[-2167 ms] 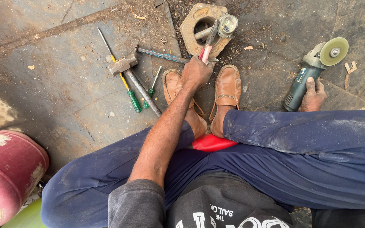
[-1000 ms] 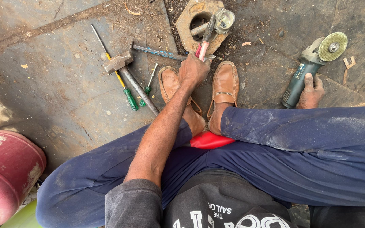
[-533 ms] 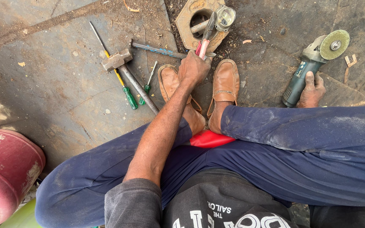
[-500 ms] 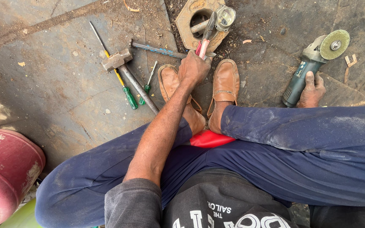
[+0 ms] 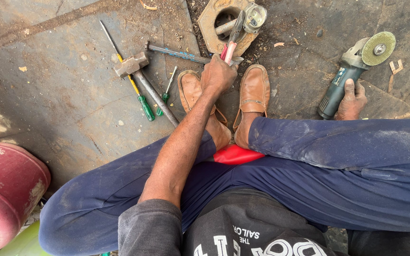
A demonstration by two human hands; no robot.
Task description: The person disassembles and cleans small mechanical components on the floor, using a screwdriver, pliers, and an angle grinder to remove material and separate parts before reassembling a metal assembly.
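Two hands are at work over a dusty concrete floor, seen from above past the person's own knees. Much is cut off or hidden: the top of the metal plate runs out of the frame, so its full outline cannot be made out, and the part that the pliers bite on is hard to tell apart from the short pipe stub and the round metal fitting lying in the plate's opening. The palm of the left hand faces away, and its fingers wrap closed around the red-handled pliers, whose handles show only above the knuckles. The pliers' nose reaches up into the hole of the plate, just beyond the toes of the brown shoes.

The right hand lies well apart on the other side, past the right knee, with its fingers closed over the dark green body of an angle grinder; the grinder rests on the floor with its disc pointing away from the person. The wrist and forearm of that hand are hidden behind the blue trouser leg.

To the left of the shoes lie a hammer, a long green-handled screwdriver, a shorter one and a steel rod that ends near the left hand. A red drum is cut by the lower left corner, and something red shows only partly beneath the legs.
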